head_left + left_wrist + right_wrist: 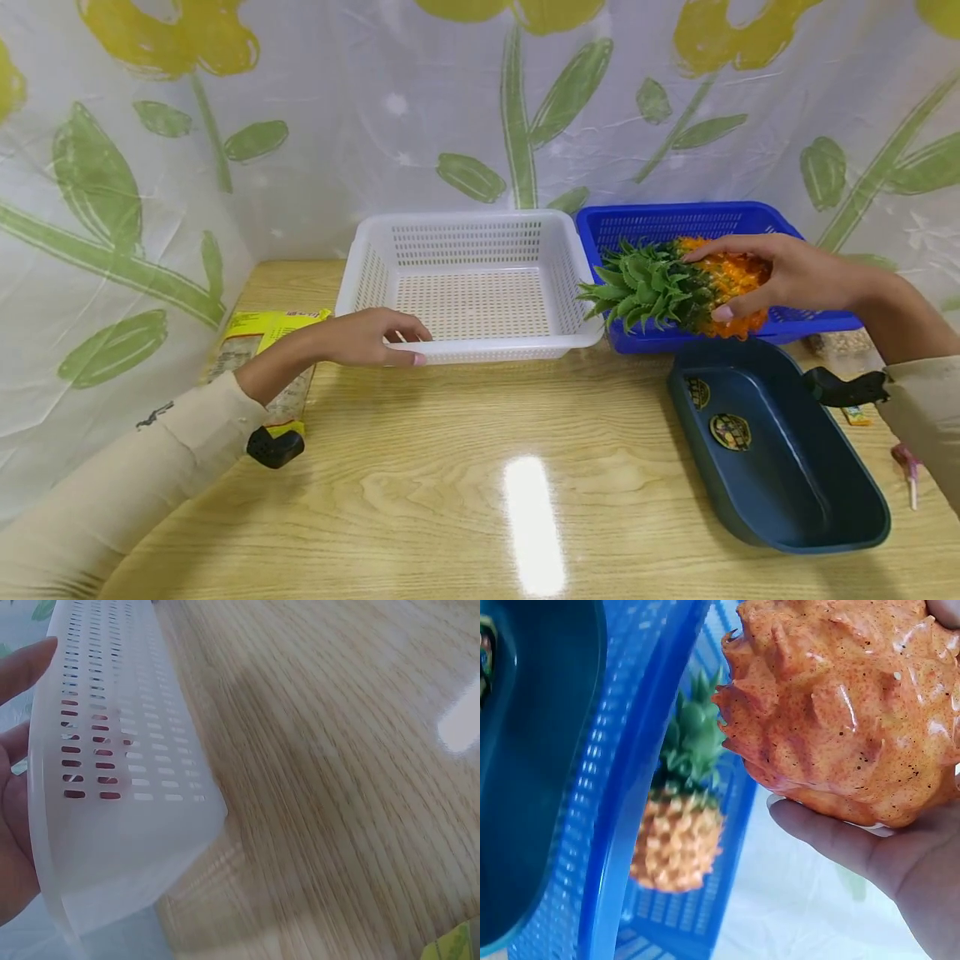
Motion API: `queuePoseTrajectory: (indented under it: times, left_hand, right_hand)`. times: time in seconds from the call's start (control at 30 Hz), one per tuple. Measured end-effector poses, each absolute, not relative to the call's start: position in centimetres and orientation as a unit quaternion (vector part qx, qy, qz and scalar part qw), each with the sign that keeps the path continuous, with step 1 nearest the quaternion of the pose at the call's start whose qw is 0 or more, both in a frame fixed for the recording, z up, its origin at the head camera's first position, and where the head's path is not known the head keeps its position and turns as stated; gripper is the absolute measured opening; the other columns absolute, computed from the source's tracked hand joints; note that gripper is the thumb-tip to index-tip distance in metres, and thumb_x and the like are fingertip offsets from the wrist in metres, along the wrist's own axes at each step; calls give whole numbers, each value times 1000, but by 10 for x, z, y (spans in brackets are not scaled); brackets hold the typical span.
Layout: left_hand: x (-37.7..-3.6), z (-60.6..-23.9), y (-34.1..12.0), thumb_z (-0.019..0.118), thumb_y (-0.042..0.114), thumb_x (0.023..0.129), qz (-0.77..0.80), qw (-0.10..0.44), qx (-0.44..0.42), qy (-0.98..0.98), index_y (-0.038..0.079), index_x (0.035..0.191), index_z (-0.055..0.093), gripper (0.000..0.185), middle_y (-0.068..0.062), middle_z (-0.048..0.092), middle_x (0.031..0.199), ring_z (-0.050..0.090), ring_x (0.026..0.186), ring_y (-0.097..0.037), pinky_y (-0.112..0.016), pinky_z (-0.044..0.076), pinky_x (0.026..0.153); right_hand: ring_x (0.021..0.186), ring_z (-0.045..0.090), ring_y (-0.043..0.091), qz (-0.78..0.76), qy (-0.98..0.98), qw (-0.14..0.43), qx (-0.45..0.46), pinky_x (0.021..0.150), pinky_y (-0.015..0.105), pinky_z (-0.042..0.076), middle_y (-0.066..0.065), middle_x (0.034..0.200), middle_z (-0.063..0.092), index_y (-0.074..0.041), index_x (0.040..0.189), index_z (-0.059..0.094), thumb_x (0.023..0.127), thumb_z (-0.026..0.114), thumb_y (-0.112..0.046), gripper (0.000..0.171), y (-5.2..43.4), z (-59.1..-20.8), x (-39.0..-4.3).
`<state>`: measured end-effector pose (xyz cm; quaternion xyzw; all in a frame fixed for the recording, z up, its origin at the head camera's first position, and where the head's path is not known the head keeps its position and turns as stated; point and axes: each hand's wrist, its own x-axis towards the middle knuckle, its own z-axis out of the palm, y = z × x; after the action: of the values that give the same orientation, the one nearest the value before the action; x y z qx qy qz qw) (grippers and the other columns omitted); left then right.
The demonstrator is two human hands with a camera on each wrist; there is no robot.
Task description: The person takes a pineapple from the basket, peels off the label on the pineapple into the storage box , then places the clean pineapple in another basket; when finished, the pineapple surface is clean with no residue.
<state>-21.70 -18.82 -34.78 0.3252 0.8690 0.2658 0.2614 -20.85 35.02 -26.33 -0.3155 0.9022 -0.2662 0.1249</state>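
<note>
My right hand grips an orange, spiky pineapple with a green leafy crown, its thumb and fingers spread round the body. The pineapple is above the blue basket, its crown pointing left towards the white basket. In the right wrist view, a second pineapple lies inside the blue basket, below the held one. My left hand is at the white basket's front left, fingers loosely bent over the inside and thumb at the rim. Nothing lies in the white basket.
A dark teal basin stands in front of the blue basket, under my right forearm. A yellow-edged packet lies left of the white basket, partly behind my left arm. At the right edge lies a lollipop. A floral curtain hangs behind.
</note>
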Motion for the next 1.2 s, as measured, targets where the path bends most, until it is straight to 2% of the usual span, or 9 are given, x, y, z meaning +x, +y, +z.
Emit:
queuePoseTrajectory:
  times: [0.2, 0.37, 0.63, 0.77, 0.83, 0.9, 0.97, 1.0, 1.2]
  left_hand:
    - [-218, -348, -185, 65, 32, 98, 276, 272, 333, 860, 14, 125, 68, 32, -1, 69, 121, 62, 118, -28, -50, 49, 100]
    - [-217, -348, -184, 65, 31, 98, 282, 278, 328, 858, 14, 125, 67, 32, 0, 70, 118, 63, 113, -26, -44, 51, 93]
    - [-217, -350, -185, 63, 35, 99, 274, 275, 327, 862, 13, 132, 64, 39, -3, 67, 128, 59, 123, -31, -52, 46, 104]
    - [-217, -350, -185, 64, 35, 99, 276, 278, 327, 860, 13, 132, 64, 39, -3, 67, 128, 59, 123, -31, -52, 45, 104]
    - [-217, -350, -185, 64, 35, 99, 276, 278, 327, 860, 13, 132, 64, 39, -3, 66, 128, 59, 123, -30, -53, 45, 105]
    - [-217, -351, -185, 64, 35, 99, 275, 278, 327, 860, 13, 132, 64, 40, -4, 66, 129, 58, 123, -31, -53, 45, 105]
    - [-218, -352, -185, 64, 35, 99, 274, 277, 328, 860, 13, 132, 64, 40, -4, 65, 131, 58, 124, -31, -53, 44, 106]
    - [-218, -353, -186, 64, 35, 99, 274, 278, 328, 860, 13, 132, 64, 40, -4, 65, 131, 58, 124, -31, -53, 44, 106]
    - [-219, -353, -186, 64, 35, 99, 273, 279, 328, 860, 13, 132, 64, 40, -4, 65, 131, 58, 124, -31, -53, 44, 105]
  right_hand:
    - [90, 62, 13, -253, 917, 134, -279, 73, 25, 53, -5, 123, 58, -22, 147, 51, 88, 77, -9, 66, 363, -265, -220]
    - [96, 58, 10, -236, 925, 144, -258, 74, 25, 52, -3, 128, 54, -24, 148, 50, 89, 77, -12, 66, 373, -267, -231]
    - [95, 63, 12, -231, 929, 174, -231, 75, 26, 55, 4, 131, 52, -23, 149, 48, 91, 75, -15, 65, 386, -269, -248]
    - [121, 52, 17, -216, 934, 188, -215, 83, 21, 49, 7, 146, 45, -24, 150, 48, 91, 75, -18, 65, 392, -266, -257]
    - [134, 42, 27, -216, 932, 203, -210, 95, 33, 48, 10, 153, 39, -23, 150, 47, 92, 75, -19, 65, 395, -266, -261]
    - [142, 31, 38, -221, 927, 220, -208, 104, 50, 43, 14, 158, 33, -22, 151, 45, 92, 74, -19, 66, 398, -266, -266]
    - [144, 25, 45, -227, 922, 235, -207, 103, 70, 34, 17, 160, 29, -21, 152, 44, 93, 73, -18, 66, 400, -267, -270]
    - [145, 21, 48, -231, 919, 242, -207, 102, 75, 29, 18, 161, 28, -19, 152, 43, 93, 73, -17, 67, 402, -268, -273]
    - [145, 19, 54, -216, 916, 270, -204, 100, 78, 29, 23, 162, 23, -15, 155, 39, 94, 70, -20, 68, 407, -272, -283]
